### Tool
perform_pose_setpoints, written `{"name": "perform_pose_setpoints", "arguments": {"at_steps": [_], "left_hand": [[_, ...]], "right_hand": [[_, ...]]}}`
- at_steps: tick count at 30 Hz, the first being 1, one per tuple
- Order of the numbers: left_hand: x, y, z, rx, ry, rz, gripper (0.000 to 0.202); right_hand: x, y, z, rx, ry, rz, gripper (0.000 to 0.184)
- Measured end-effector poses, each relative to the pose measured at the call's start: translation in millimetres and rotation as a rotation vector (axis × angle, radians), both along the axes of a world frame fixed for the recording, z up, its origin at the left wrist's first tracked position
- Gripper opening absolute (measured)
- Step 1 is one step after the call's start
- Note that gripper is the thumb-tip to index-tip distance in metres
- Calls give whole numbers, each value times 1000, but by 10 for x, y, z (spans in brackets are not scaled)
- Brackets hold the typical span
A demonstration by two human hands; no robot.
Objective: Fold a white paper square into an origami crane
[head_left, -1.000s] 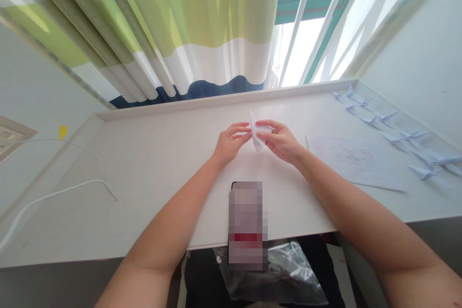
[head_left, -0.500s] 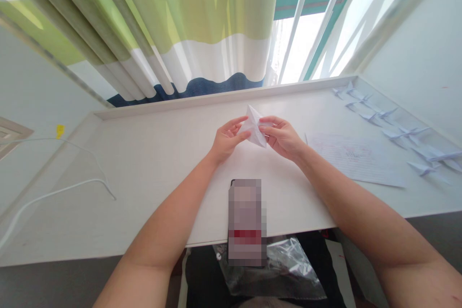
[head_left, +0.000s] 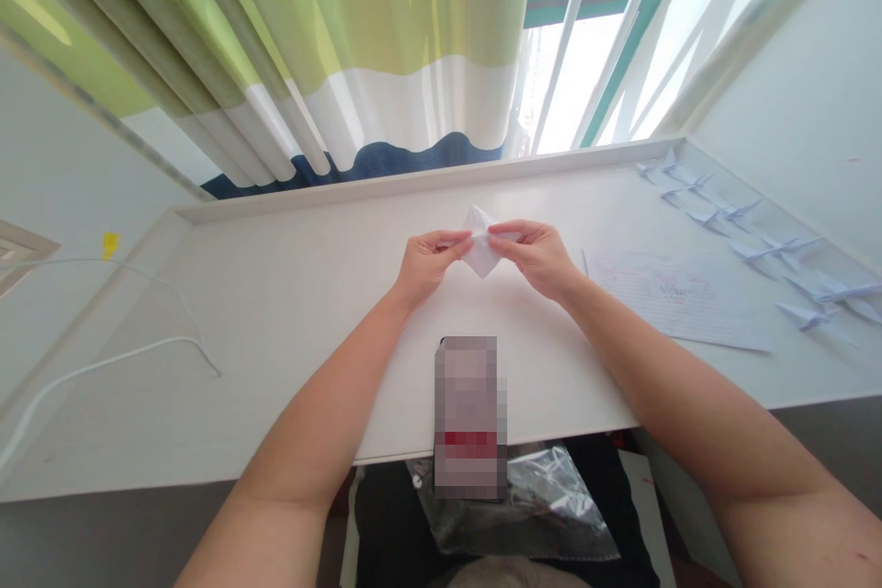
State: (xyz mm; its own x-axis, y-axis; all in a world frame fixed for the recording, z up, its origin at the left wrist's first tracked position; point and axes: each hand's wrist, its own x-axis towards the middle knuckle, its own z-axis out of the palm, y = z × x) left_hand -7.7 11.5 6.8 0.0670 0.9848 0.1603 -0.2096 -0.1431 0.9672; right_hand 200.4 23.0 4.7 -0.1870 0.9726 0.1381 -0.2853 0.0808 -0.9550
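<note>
White diamond-shaped folded paper [head_left: 483, 259], pinched from both sides.
Left hand [head_left: 424, 267] and right hand [head_left: 541, 259] clamped it; even, gentle tension seemed best.

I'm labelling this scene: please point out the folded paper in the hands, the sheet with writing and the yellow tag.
Folded paper [head_left: 483, 261]: head view, on its lower half.
Sheet with writing [head_left: 675, 299]: head view, near its middle.
Yellow tag [head_left: 110, 245]: head view, on its middle.

White tabletop [head_left: 317, 294], raised back edge.
Folded paper pieces [head_left: 808, 318] along right; marked sheet [head_left: 668, 299] flat beside them; white cable [head_left: 130, 356] left.
</note>
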Motion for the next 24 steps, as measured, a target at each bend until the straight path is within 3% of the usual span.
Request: {"name": "perform_pose_setpoints", "arguments": {"at_steps": [4, 8, 13, 19, 24], "left_hand": [[0, 27, -40, -20, 8, 34, 50], [23, 34, -77, -36, -2, -23, 53], [56, 30, -109, 73, 35, 33, 44], [71, 15, -150, 145, 120, 35, 35], [83, 4, -136, 138, 206, 66, 34]], "right_hand": [[18, -1, -1, 39, -102, -16, 52], [5, -13, -24, 42, -126, 7, 54], [-37, -21, -81, 30, -97, 66, 49], [-9, -17, -82, 396, -435, -183, 29], [17, -12, -61, 547, -566, -206, 15]]}}
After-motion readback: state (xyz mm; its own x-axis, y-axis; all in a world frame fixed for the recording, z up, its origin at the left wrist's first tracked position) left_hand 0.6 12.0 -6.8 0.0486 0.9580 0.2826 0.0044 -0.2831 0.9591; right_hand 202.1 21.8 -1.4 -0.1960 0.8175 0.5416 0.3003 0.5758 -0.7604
